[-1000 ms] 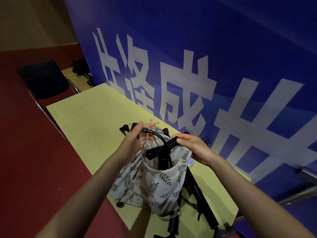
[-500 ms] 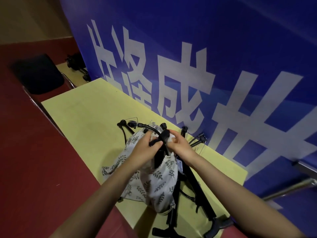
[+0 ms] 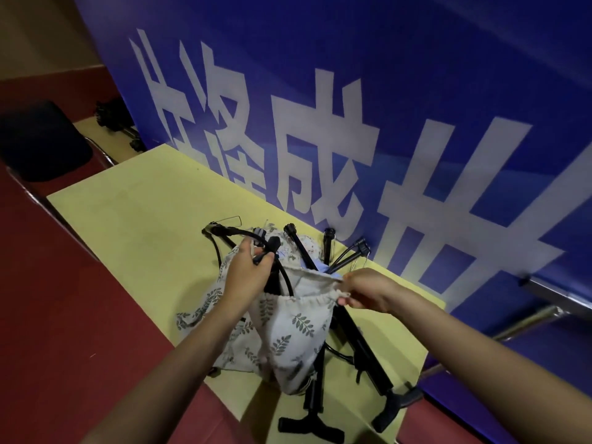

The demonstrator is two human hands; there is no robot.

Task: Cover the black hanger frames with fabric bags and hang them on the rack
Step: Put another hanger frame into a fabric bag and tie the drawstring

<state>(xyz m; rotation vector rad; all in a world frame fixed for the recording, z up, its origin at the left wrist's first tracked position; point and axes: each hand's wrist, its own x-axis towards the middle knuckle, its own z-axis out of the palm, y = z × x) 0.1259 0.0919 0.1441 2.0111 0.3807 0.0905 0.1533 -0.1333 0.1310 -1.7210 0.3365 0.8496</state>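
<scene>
Leaf-printed pale fabric bag point(image 3: 288, 328), mouth held open between both hands above the yellow desk point(image 3: 128, 219). Left hand point(image 3: 246, 277) clenched around a black hanger frame point(image 3: 272, 251), fingers curled over its bar, thumb side pressed to the near-left rim of the bag mouth; curved black wire of the frame dropping from that grip down into the opening. Right hand point(image 3: 368, 290) pinched on the gathered drawstring hem at the right edge of the mouth, thumb and fingertips closed tight on the cloth, pulling it rightward. Both forearms bare, reaching in from the near edge and converging toward the bag; left wrist bent slightly down, right wrist roughly level. Bag body hanging below and between the hands, lower end slumped over the near part of the desk. More printed fabric point(image 3: 198, 312) spread flat to the left under the left forearm. Black rack point(image 3: 368, 357) lying folded on the desk beneath and to the right of the bag, legs and feet pointing near. Several spare black hangers point(image 3: 349, 254) fanned out just beyond the bag, against the blue banner point(image 3: 416, 91) with large white characters. Dark chair point(image 3: 41, 139) far left, well apart, on the red floor point(image 3: 64, 331).
</scene>
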